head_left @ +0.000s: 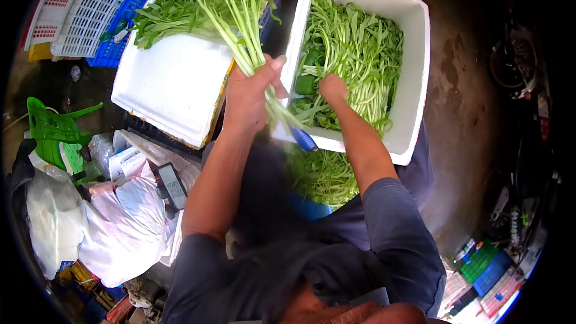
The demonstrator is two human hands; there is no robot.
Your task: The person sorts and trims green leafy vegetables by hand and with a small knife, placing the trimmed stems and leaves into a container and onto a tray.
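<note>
My left hand (249,93) is closed around the stems of a bunch of water spinach (243,27), its leaves fanning out above a white foam surface (168,81). Below that hand, by the stem ends, a blue handle-like piece (305,139) sticks out; what it belongs to is unclear. My right hand (333,90) reaches into a white foam box (422,84), its fingers curled into the loose water spinach (366,54) there. Those fingertips are hidden among the stems. Darker green pieces (306,84) lie along the box's left side.
More greens (327,180) sit below the box, over something blue. At the left are stacked plastic crates (93,9), a green plastic chair (57,123), white bags (129,222) and a phone-like device (173,185). Wet-looking floor (459,114) runs along the right.
</note>
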